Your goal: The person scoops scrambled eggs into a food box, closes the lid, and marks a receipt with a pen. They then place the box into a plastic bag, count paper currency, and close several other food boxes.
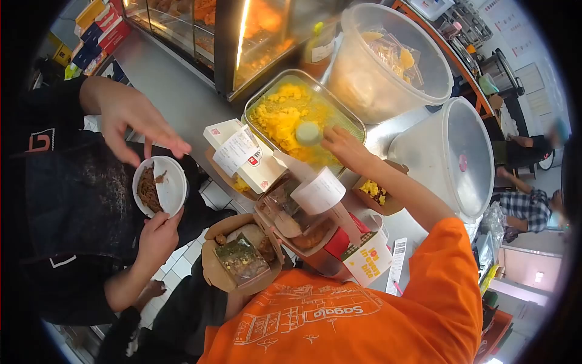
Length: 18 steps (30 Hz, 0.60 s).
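Note:
On the left of the head view, my right hand point(159, 241) grips a round white bowl point(176, 187) by its rim, the thumb at the edge. Brown shredded food point(148, 191) covers one side of the bowl's inside, while the other side shows plain white. My left hand point(136, 124) hovers at the bowl's upper edge, fingers stretched out and apart, holding nothing that I can see. Behind both hands is a black apron point(79, 200) with light smudges.
A co-worker in an orange shirt point(345, 321) reaches one hand point(339, 145) into a metal tray point(357, 124) of yellow food. Around them are an open brown box point(209, 267), a white box point(264, 176), a receipt roll point(318, 191), large plastic tubs point(433, 57) and a lit display case point(227, 54).

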### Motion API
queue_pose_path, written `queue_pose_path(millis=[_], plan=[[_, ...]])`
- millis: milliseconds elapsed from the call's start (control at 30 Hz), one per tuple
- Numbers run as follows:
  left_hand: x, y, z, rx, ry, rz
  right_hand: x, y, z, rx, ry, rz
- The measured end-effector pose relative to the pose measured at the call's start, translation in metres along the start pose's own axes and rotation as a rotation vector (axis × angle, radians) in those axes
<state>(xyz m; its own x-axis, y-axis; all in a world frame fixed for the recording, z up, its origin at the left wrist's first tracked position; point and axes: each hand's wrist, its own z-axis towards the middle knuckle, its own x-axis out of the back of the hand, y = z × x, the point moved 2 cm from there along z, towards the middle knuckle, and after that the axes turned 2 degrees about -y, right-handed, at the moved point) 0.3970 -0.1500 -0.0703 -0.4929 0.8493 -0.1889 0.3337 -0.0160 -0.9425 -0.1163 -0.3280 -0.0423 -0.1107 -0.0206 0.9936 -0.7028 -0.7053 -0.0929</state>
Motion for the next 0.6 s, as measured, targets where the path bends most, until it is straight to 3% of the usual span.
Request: queue_pose_path(millis=[33, 200, 267, 333, 400, 433, 500, 600], plan=[[-0.006, -0.027, 0.06, -0.048, -0.035, 0.163, -0.002, 0.003, -0.002, -0.007, -0.003, 0.003], [0.087, -0.046, 0.127, -0.275, -0.243, 0.977, -0.01, 0.013, -0.006, 0.033, -0.154, -0.302], [0.127, -0.064, 0.15, -0.364, -0.331, 1.298, -0.004, 0.02, -0.007, 0.022, -0.154, -0.252], [0.126, -0.064, 0.154, -0.357, -0.344, 1.282, 0.013, 0.027, -0.005, 0.017, -0.153, -0.212], [0.127, -0.068, 0.155, -0.351, -0.349, 1.258, 0.03, 0.035, -0.006, -0.239, -0.183, 0.039], [0.128, -0.069, 0.155, -0.347, -0.347, 1.248, 0.03, 0.035, -0.007, -0.242, -0.187, 0.039], [0.132, -0.064, 0.155, -0.333, -0.344, 1.229, 0.03, 0.046, -0.013, -0.593, 0.001, 0.199], [0.179, -0.074, 0.149, -0.315, -0.341, 1.212, 0.008, 0.021, -0.025, -0.704, 0.014, 0.135]])
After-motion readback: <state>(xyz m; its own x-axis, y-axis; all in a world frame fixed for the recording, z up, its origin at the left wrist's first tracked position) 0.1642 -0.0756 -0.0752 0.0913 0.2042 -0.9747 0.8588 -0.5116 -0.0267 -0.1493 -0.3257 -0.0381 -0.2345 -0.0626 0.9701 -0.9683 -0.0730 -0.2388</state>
